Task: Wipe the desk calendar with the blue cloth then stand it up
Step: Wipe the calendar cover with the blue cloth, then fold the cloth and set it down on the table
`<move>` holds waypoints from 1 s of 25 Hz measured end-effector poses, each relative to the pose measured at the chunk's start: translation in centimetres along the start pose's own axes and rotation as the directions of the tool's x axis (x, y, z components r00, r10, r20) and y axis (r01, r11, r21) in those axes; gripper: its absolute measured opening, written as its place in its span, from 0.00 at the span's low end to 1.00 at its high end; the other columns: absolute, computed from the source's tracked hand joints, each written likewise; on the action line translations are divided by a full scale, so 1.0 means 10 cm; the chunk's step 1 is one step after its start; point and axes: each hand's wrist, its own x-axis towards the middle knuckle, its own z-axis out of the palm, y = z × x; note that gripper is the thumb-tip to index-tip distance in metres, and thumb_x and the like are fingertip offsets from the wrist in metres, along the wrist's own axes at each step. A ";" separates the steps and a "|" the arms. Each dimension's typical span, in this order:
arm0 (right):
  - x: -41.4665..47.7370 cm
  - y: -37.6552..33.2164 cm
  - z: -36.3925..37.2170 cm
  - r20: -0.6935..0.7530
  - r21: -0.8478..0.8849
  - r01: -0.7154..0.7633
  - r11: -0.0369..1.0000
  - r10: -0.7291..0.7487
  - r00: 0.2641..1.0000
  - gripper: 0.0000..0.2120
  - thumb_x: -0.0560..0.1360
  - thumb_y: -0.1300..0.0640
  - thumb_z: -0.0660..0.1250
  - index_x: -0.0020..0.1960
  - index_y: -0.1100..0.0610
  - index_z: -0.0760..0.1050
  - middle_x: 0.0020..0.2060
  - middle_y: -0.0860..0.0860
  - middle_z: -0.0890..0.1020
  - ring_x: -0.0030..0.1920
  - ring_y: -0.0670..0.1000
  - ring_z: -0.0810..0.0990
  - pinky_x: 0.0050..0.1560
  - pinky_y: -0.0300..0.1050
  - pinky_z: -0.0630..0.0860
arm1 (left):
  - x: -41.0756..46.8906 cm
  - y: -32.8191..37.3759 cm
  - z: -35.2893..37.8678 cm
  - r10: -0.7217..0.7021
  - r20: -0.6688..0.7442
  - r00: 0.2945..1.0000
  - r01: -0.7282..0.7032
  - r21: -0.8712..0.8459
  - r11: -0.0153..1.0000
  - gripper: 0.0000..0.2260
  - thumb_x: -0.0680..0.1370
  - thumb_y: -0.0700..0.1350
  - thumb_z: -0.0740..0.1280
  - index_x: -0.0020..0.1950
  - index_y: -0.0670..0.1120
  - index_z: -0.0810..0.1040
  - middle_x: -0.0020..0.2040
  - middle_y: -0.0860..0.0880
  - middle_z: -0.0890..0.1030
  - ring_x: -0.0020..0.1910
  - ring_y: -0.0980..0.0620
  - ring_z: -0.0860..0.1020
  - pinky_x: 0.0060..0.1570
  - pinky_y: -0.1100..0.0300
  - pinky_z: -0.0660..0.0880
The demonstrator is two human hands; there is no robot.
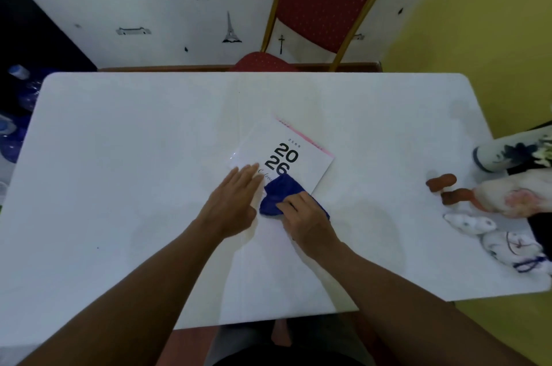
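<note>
A white desk calendar (301, 146) printed with "2026" lies flat on the white table (119, 156), turned at an angle, with a pink strip along its far edge. My left hand (233, 201) rests flat, fingers together, on the calendar's near-left part and pins it down. My right hand (304, 216) grips a bunched blue cloth (276, 194) and presses it onto the calendar's near corner, just below the numerals. The cloth and both hands hide the calendar's lower part.
A red chair (325, 1) with a gold frame stands behind the table's far edge. Soft toys and white fabric items (507, 204) crowd the table's right edge. Blue plastic bottles (18, 103) sit off the left side.
</note>
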 end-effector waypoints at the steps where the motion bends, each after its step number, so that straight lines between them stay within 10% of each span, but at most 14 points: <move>1: 0.00 0.01 -0.03 0.004 0.026 0.012 1.000 -0.012 1.000 0.09 0.70 0.68 0.78 0.50 0.63 0.84 0.42 0.58 0.86 0.42 0.57 0.83 0.46 0.50 0.84 | -0.03 0.07 0.02 0.028 0.010 1.000 -0.027 -0.055 0.998 0.35 0.73 0.44 0.68 0.77 0.45 0.57 0.79 0.45 0.56 0.78 0.49 0.53 0.77 0.50 0.52; 6: -0.12 0.18 -0.22 0.074 0.360 -0.156 0.920 0.139 0.988 0.19 0.72 0.56 0.77 0.60 0.61 0.80 0.54 0.55 0.83 0.55 0.55 0.79 0.58 0.45 0.79 | -0.08 0.31 0.09 -0.080 0.015 0.997 0.081 -0.287 0.955 0.29 0.75 0.45 0.64 0.76 0.45 0.62 0.76 0.46 0.66 0.73 0.49 0.64 0.73 0.55 0.60; 12: -0.21 0.34 -0.28 0.220 0.129 -0.670 0.731 0.638 0.738 0.10 0.77 0.50 0.71 0.54 0.55 0.80 0.50 0.50 0.79 0.53 0.52 0.76 0.52 0.47 0.79 | 0.24 0.50 0.11 -0.102 -0.034 0.994 0.089 -0.270 0.959 0.27 0.77 0.42 0.64 0.75 0.47 0.61 0.73 0.46 0.69 0.70 0.47 0.69 0.68 0.52 0.66; 16: -0.17 0.36 -0.37 0.338 0.319 -0.659 0.681 0.568 0.751 0.04 0.79 0.53 0.69 0.49 0.52 0.75 0.44 0.46 0.81 0.45 0.48 0.79 0.43 0.41 0.78 | 0.37 0.54 0.10 0.075 -0.005 0.997 -0.074 0.048 0.996 0.35 0.71 0.46 0.74 0.75 0.51 0.62 0.71 0.48 0.71 0.68 0.47 0.69 0.72 0.50 0.60; 19: -0.19 0.40 -0.57 0.399 0.459 -0.617 0.640 0.472 0.786 0.05 0.80 0.55 0.70 0.54 0.51 0.77 0.44 0.44 0.82 0.44 0.43 0.81 0.40 0.32 0.78 | 0.36 0.50 -0.04 0.127 -0.034 0.991 -0.115 0.251 0.961 0.22 0.70 0.47 0.75 0.63 0.52 0.76 0.56 0.50 0.79 0.56 0.48 0.74 0.67 0.52 0.64; 25: -0.26 0.41 -0.91 0.189 0.474 -0.335 0.814 0.277 0.942 0.13 0.73 0.66 0.73 0.56 0.57 0.85 0.45 0.47 0.80 0.42 0.39 0.77 0.45 0.31 0.74 | 0.01 0.44 -0.26 0.286 -0.144 0.947 -0.264 0.156 0.952 0.10 0.71 0.40 0.74 0.52 0.46 0.81 0.43 0.48 0.79 0.44 0.49 0.74 0.51 0.55 0.73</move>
